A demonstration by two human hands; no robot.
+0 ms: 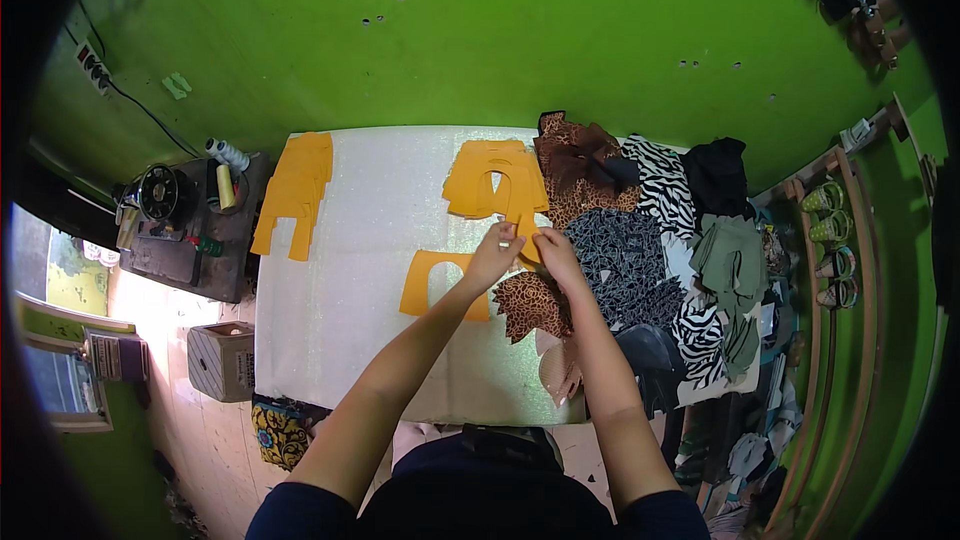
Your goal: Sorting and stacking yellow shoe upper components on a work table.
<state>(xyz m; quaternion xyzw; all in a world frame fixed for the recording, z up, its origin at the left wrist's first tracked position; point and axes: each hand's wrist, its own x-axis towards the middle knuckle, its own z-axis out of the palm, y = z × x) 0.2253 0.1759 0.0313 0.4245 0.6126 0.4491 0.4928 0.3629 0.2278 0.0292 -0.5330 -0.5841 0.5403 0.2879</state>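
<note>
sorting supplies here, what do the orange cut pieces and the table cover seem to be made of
Orange cut pieces: probably thin leather, leatherette or felt; matte, flat, clean-cut edges, holding their shape in stacks. Table cover: looks like white glitter-finish sheet, perhaps vinyl or coated fabric; it sparkles in fine grains. Neither can be settled by sight.

Matt orange cut pieces (497, 180), felt-like, lie on the table's (360, 240) glittery white cover. Animal-print cloth pieces (620, 240) look soft and matt, the sewing machine (158, 195) is dark glossy metal, the wall (500, 30) flat matt green.

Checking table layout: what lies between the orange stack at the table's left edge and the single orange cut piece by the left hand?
In the head view, only bare glittery white table separates the left-edge stack from the single orange piece.
</note>
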